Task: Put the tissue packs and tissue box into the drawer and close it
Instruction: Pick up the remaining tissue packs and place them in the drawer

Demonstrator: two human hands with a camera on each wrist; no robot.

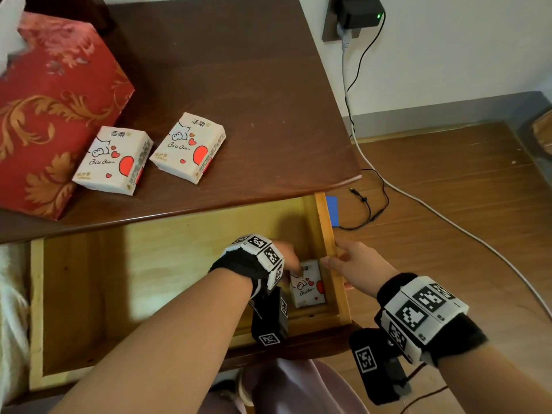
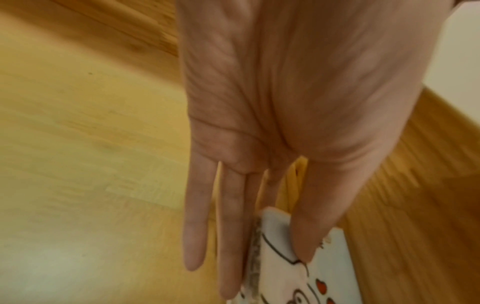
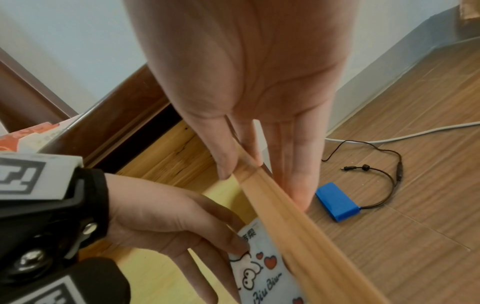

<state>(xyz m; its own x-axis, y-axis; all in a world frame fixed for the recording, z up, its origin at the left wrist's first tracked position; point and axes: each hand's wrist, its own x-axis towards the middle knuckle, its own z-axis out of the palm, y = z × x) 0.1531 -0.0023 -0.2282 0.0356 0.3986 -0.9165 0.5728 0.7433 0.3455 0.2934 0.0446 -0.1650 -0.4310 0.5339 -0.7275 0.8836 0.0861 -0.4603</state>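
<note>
Lower centre: left hand (image 1: 283, 255) had fingers straight, thumb tip on the white cartoon-print tissue pack (image 1: 307, 286), which lay flat in the lower-right corner of the open light-wood drawer (image 1: 119, 279). The right hand (image 1: 355, 264) pinched the drawer's right wall, thumb inside. Two matching tissue packs (image 1: 113, 160) (image 1: 188, 147) and a red floral tissue box (image 1: 50, 115) sat upper left on the dark wooden tabletop (image 1: 254, 85).

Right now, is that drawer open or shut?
Open: the drawer is pulled out from under the tabletop, its pale floor showing, with one tissue pack lying inside.

Your table (image 1: 254, 85) holds the red tissue box (image 1: 50, 115), a first pack (image 1: 113, 159) and a second pack (image 1: 188, 147); your drawer (image 1: 326, 231) holds a third pack (image 1: 309, 289).
</note>
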